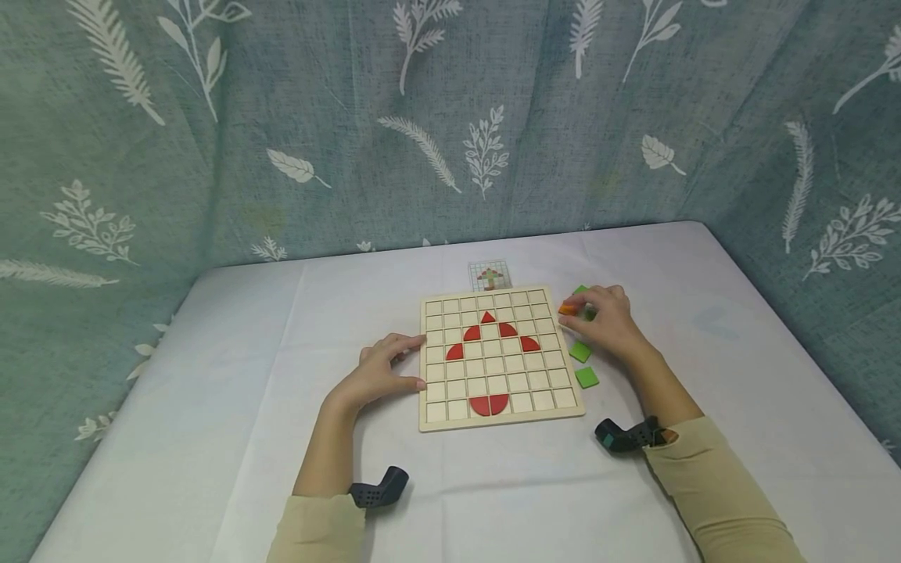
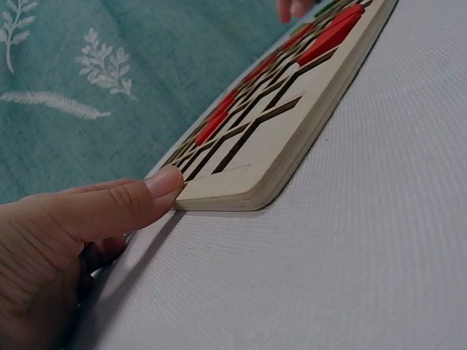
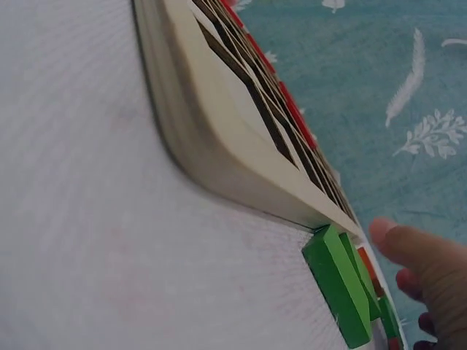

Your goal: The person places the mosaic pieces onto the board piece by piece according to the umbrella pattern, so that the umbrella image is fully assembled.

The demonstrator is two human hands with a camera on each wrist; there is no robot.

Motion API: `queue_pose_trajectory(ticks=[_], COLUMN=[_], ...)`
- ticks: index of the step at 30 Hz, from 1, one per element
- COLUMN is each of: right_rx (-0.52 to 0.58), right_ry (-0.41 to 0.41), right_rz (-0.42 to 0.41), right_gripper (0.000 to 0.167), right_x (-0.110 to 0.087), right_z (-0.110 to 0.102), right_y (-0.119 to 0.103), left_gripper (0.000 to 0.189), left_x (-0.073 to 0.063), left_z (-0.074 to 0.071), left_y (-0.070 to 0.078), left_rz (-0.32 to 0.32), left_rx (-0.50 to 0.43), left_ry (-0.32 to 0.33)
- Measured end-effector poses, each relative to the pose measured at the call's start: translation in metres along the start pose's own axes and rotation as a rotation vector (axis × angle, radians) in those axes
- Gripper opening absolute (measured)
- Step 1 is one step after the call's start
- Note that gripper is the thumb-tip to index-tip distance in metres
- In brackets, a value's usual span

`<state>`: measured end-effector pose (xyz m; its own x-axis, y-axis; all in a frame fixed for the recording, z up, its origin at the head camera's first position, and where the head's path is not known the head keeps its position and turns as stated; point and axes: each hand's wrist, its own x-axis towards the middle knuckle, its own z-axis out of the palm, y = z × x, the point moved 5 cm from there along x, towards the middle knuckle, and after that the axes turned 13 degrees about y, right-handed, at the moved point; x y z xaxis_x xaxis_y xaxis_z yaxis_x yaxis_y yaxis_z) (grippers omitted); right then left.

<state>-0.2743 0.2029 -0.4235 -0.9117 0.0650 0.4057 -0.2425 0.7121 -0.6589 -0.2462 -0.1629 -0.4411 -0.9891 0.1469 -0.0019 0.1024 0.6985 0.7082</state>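
Observation:
A square wooden grid board (image 1: pixel 457 426) lies on the table, with red pieces set in its cells: a triangle (image 1: pixel 488 317) near the top, quarter-rounds (image 1: pixel 455 352) down both sides and two more (image 1: pixel 479 406) at the bottom. My left hand (image 1: pixel 380 369) touches the board's left edge, thumb and index finger spread apart; its thumb (image 2: pixel 166 182) shows at the edge in the left wrist view. Just off the right edge, my right hand (image 1: pixel 607 317) pinches an orange piece (image 1: pixel 567 310) between thumb and index fingertip. Its palm side partly hides green pieces.
Green square tiles (image 1: pixel 587 378) lie along the board's right side, another (image 1: pixel 580 352) closer to the right hand. A small pattern card (image 1: pixel 489 267) sits behind the board's top edge. White cloth (image 1: pixel 493 485) covers the table; a leaf-patterned curtain (image 1: pixel 338 180) hangs behind.

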Motion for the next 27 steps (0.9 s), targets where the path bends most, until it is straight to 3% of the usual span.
queue_pose_trajectory(ticks=[7,12,27], right_rx=[-0.132,-0.176,-0.126], right_ry=[0.06,0.07,0.071], right_rz=[0.045,0.042,-0.01], right_gripper=[0.041,0.037,0.034], right_x=[0.0,-0.002,0.0], right_z=[0.001,0.004,0.0], right_y=[0.012,0.014,0.005], left_gripper=[0.078,0.077,0.077], left_x=[0.001,0.001,0.0], left_z=[0.0,0.0,0.0], left_y=[0.001,0.001,0.001], left_rz=[-0.01,-0.01,-0.004], left_rx=[0.002,0.0,0.004], left_ry=[0.003,0.003,-0.002])
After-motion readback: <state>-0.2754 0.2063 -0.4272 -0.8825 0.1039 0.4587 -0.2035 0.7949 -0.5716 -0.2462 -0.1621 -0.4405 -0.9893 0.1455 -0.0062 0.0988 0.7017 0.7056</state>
